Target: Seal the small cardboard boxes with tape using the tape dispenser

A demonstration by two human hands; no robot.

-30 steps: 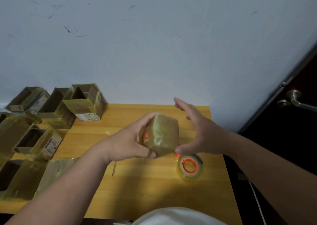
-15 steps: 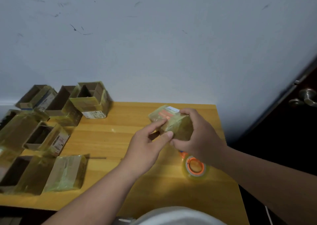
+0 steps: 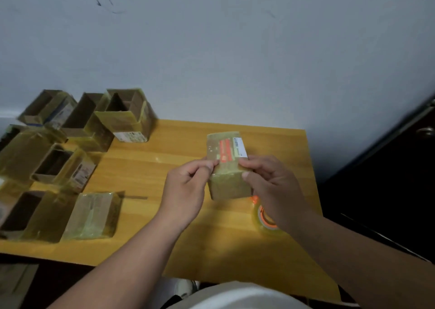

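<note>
Open boxes (image 3: 70, 143) at far left, flaps up, grouped along table (image 3: 150, 176) edge, presumably awaiting sealing. Taped box (image 3: 93, 215) just right of these, lying closed near front edge. Left hand (image 3: 188, 191) next, fingertips pinching held box (image 3: 229, 167) at its left edge. Held box at centre, raised above table and tilted, labelled face up, probably for inspection or turning between tape passes. Label orange and white; print too small to read. Right hand (image 3: 270, 186) gripping right edge, thumb on near face. Tape roll (image 3: 263, 216) at right, on table, partly hidden under right wrist, within reach.
</note>
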